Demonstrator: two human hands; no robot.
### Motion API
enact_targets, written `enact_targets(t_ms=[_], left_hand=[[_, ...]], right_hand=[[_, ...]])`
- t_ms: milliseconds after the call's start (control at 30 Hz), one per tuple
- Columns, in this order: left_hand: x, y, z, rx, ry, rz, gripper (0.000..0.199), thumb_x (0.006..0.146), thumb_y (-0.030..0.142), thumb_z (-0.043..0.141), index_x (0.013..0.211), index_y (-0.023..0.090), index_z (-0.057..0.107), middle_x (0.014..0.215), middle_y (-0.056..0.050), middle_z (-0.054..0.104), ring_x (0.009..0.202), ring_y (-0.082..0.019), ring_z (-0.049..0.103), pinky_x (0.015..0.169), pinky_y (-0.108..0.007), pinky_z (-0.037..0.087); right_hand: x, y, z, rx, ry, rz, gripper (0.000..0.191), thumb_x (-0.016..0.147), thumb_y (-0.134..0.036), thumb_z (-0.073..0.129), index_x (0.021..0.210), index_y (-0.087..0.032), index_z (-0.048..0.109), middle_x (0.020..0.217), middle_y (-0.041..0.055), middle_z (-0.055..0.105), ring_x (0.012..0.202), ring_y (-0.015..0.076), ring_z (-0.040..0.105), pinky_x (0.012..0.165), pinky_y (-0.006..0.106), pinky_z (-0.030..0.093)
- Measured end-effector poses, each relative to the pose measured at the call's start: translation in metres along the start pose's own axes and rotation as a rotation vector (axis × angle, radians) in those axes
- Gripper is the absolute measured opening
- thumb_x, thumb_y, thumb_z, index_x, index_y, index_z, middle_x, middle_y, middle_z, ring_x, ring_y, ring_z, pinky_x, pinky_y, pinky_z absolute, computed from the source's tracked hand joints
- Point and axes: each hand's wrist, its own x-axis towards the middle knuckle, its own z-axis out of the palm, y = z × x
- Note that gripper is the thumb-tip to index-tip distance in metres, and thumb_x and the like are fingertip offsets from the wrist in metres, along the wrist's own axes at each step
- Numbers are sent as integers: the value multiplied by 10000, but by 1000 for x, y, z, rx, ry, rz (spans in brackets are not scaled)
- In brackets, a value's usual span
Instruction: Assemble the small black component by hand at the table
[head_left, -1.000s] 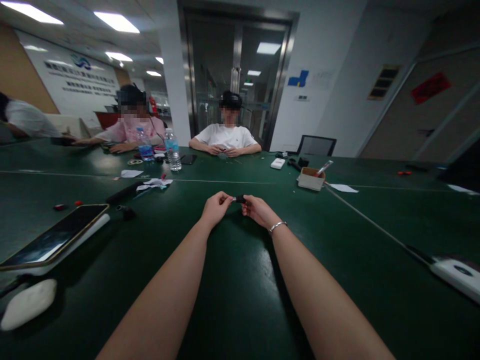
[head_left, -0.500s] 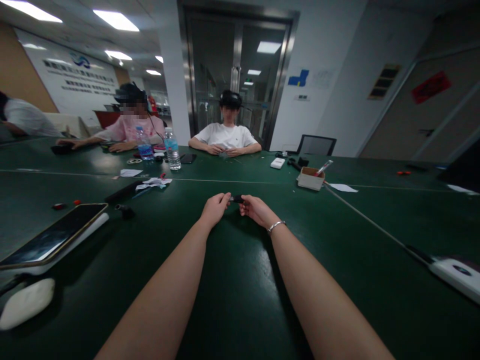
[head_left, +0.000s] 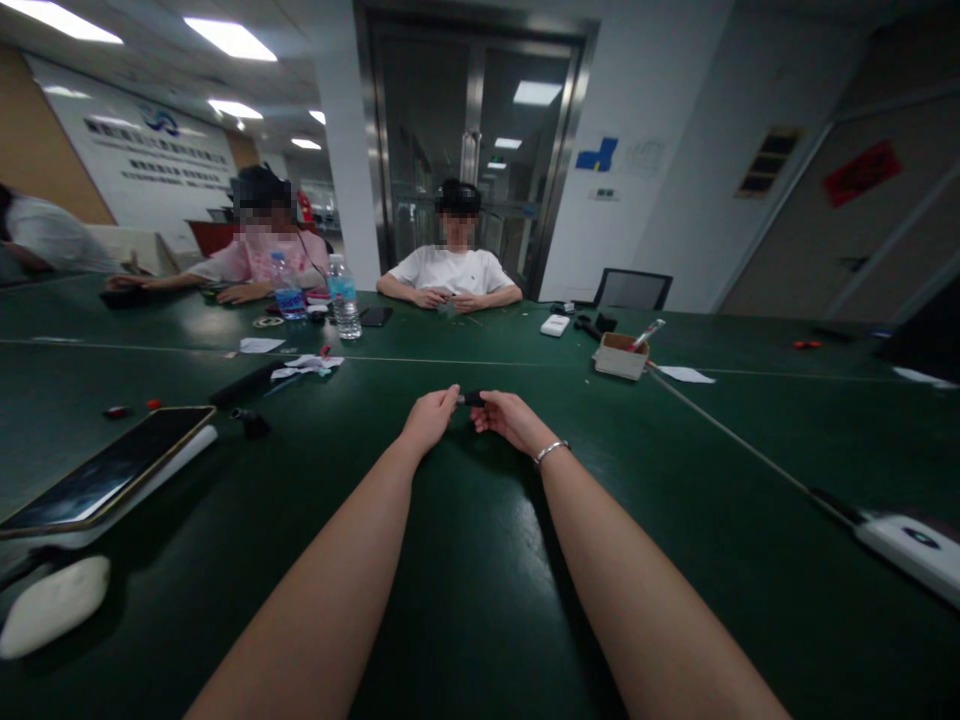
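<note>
Above the green table [head_left: 465,600], both hands meet over one small black object with a grey, metal-looking end [head_left: 472,399]. Its exact kind is too small to make out. My left hand [head_left: 430,419] is closed, thumb and fingertips pinching the grey end. From the other side, my right hand [head_left: 511,419] pinches the black end between thumb and forefinger, with its other fingers curled below. A silver bracelet [head_left: 552,452] circles my right wrist. The fingers hide part of the object.
To the left lie a phone [head_left: 112,470], a white mouse [head_left: 56,607] and a black nozzle-like piece [head_left: 250,423]. Water bottles [head_left: 344,300] stand farther back. A small box [head_left: 621,358] holds a pen. A white power strip [head_left: 911,545] is at right. Co-workers [head_left: 450,275] sit opposite.
The fingers of my right hand have shifted slightly left along the black object. My left hand stays almost where it was, still pinching the grey end.
</note>
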Motion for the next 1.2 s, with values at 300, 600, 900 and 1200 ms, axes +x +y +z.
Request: enact_targets(t_ms=[300,600,900,1200], left_hand=[[3,-5,0,-30,21,-37,563,840,625,331,558,185,542,525,-20,525,502,-148,467,530,-276,311],[-5,3,3,-48,-5,114,360,862,514,422,846,206,609,772,-27,628,640,-144,550,600,-263,400],[-2,6,5,28,69,215,135,820,304,555,892,210,619,855,-17,647,734,-133,570,691,-260,439],[-7,13,0,16,72,179,122,786,295,598,862,202,617,852,-10,661,687,-123,568,655,-249,439]], right_hand=[[2,3,-2,-28,-22,-19,202,771,-328,642,750,-130,609,663,51,634,539,121,560,575,272,485],[-1,2,-3,95,70,-51,171,797,-302,613,734,-145,591,590,28,601,513,118,535,531,249,464],[-1,0,0,99,121,-52,209,810,-323,642,767,-122,601,604,29,616,492,100,541,523,238,484],[-1,2,-2,55,74,-79,324,718,-422,724,723,-133,578,533,-16,572,419,78,486,449,220,436]])
